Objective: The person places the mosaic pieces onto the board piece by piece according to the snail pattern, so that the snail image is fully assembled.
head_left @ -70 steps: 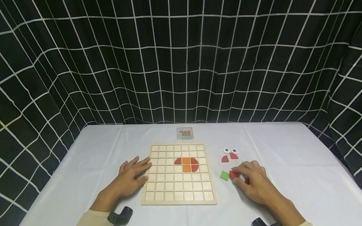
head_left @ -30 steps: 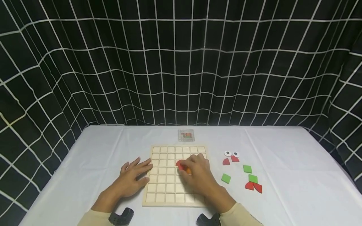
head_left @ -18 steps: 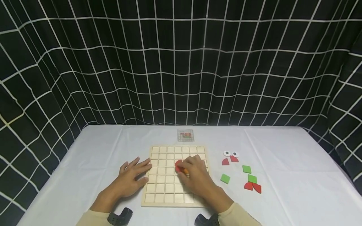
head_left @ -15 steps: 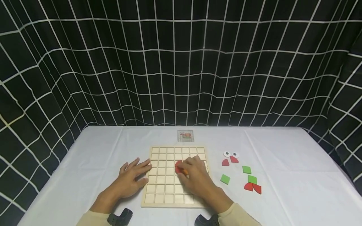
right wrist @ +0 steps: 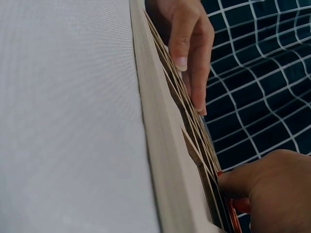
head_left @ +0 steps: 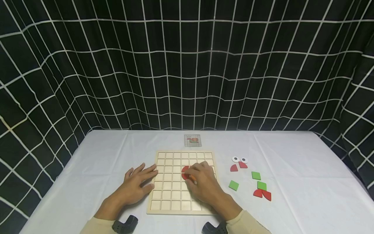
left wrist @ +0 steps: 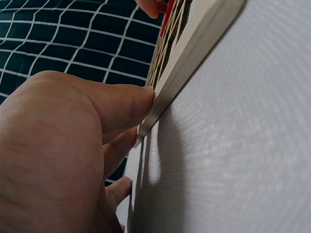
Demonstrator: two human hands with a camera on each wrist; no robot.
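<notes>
A wooden grid board [head_left: 166, 195] lies on the white table. My left hand [head_left: 136, 187] rests at its left edge with fingers spread; the left wrist view shows the thumb touching the board's side. My right hand [head_left: 204, 182] is over the middle of the board, its thumb and fingertips on a red quarter-circle tile [head_left: 184, 176]. That tile sits just below another red quarter-circle tile [head_left: 185, 168] in the grid. Part of an orange tile [head_left: 192, 177] shows under the right fingers. My right hand hides the tiles farther right on the board.
Right of the board lie two white eye discs [head_left: 235, 159], red quarter-circle tiles [head_left: 234, 168], a green square tile [head_left: 233, 185] and two more green squares [head_left: 255, 175] with red pieces [head_left: 266, 195] below. A pattern card [head_left: 193, 140] lies behind the board.
My right hand came from the loose tiles to the board with a red quarter-circle tile. The tile, tilted a second ago, now lies flatter in the grid. The left hand has stayed put.
</notes>
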